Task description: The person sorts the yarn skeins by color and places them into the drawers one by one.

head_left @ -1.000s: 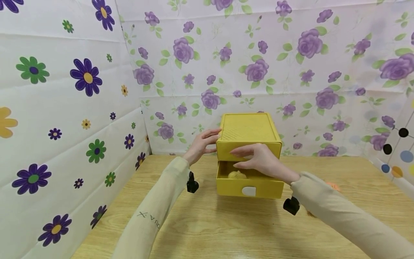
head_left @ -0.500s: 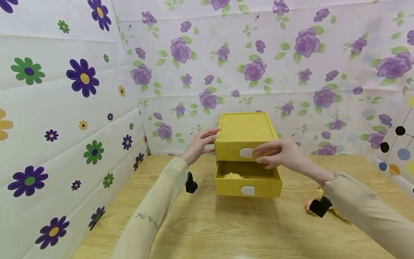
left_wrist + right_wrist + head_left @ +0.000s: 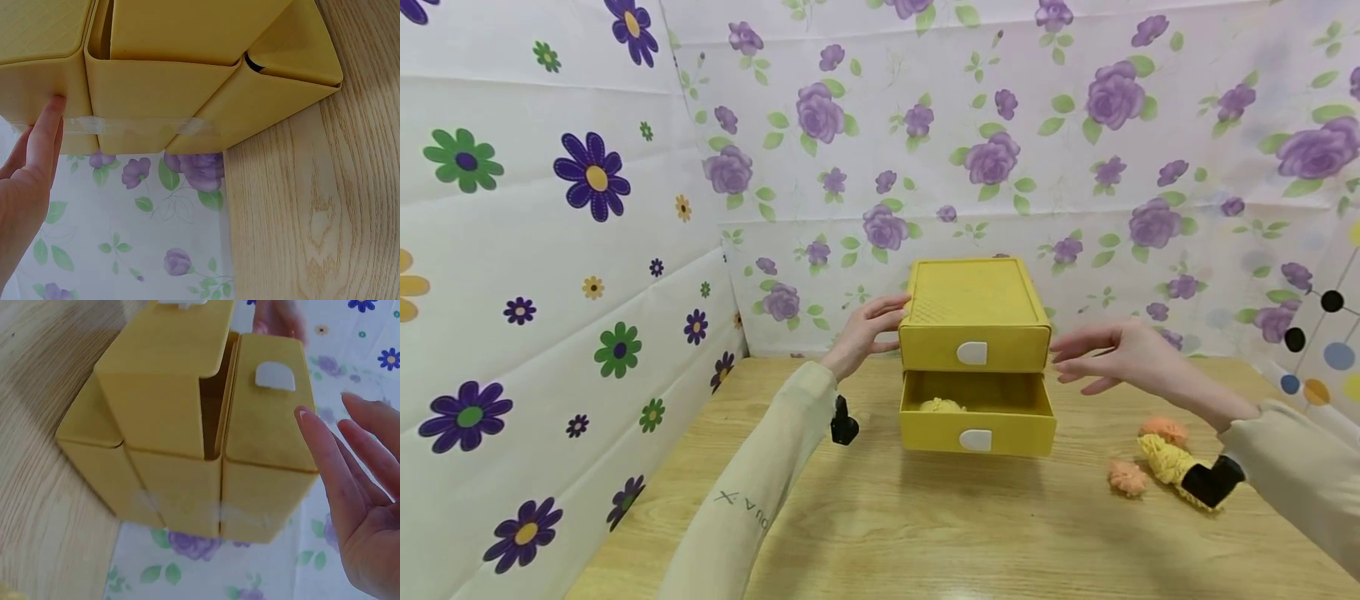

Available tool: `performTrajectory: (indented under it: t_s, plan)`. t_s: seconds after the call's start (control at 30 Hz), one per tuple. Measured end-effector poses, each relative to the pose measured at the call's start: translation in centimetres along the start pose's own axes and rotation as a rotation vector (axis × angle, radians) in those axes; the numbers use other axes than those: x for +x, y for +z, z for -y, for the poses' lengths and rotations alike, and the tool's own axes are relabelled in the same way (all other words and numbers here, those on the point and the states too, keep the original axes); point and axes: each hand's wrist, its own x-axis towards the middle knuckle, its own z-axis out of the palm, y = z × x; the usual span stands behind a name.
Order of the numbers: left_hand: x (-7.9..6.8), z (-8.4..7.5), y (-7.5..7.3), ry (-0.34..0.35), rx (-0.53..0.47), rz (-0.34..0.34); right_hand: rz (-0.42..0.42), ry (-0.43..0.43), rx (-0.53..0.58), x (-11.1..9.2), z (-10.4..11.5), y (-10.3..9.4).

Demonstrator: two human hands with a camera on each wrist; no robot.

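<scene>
A small yellow drawer cabinet (image 3: 977,292) stands on the table, three tiers high in the wrist views. Its middle drawer (image 3: 936,433) is pulled out, and a pale yellow lump like yarn (image 3: 942,406) sits at the left inside. The top drawer (image 3: 925,348), with a white tab handle (image 3: 972,353), is closed. My left hand (image 3: 867,333) rests its fingertips on the cabinet's upper left side, as the left wrist view (image 3: 40,147) also shows. Beside the upper right side, my right hand (image 3: 1123,357) has its fingers extended and holds nothing.
On the table (image 3: 962,533) at the right lie two orange yarn-like pieces, one a round lump (image 3: 1127,478), the other a flatter piece (image 3: 1163,430). A yellow yarn-like bundle (image 3: 1165,460) lies between them, partly behind the black wrist camera (image 3: 1213,482). Flowered sheets (image 3: 850,167) line the back and sides.
My right hand has moved right, from in front of the top drawer to beside the cabinet, uncovering the white tab and the yarn-like pieces. The left hand has stayed at the left side.
</scene>
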Motion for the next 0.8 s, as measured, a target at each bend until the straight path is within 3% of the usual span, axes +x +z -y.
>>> performTrajectory:
  t_s: [0.27,0.6,0.8]
  plan:
    - [-0.1,-0.3,0.0,-0.018,0.001,0.026,0.014,0.054,-0.023,-1.1,-3.2,-2.7]
    - [0.0,0.0,0.0,-0.02,0.003,0.023,-0.055,0.193,-0.117,-3.8,-7.6,-5.9]
    - [0.1,0.0,-0.1,-0.016,0.0,0.022,-0.105,0.22,-0.136,-5.2,-10.4,-7.4]
